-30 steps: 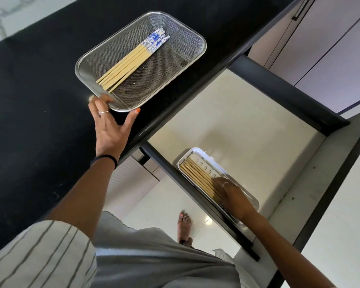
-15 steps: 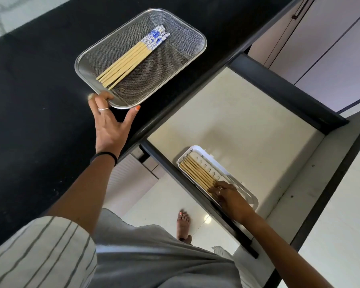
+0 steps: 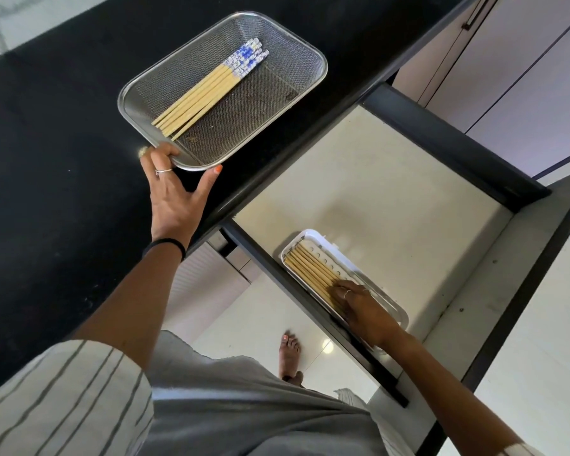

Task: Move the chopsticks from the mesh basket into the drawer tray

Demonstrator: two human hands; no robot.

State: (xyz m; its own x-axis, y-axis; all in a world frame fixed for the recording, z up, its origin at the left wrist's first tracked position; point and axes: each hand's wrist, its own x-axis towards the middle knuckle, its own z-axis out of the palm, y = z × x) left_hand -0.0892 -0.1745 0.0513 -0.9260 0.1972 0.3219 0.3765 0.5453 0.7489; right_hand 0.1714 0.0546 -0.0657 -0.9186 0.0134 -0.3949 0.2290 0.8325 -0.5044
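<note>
Now my left hand [image 3: 175, 199] grips the near rim of the basket [image 3: 297, 47], fingers curled over it, thumb spread along its edge; some chopsticks [image 3: 208, 97] lie just beyond my fingertips. My right hand [image 3: 359, 307] lies in the tray [image 3: 313, 236], its fingers pressing down on the chopsticks there [image 3: 306, 269].

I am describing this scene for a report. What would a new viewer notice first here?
First, the bundle of chopsticks with blue-patterned ends lying in the mesh basket on the black counter; the left hand grips its near rim. Lower right, in the open drawer, the right hand rests on chopsticks in a white tray.
</note>
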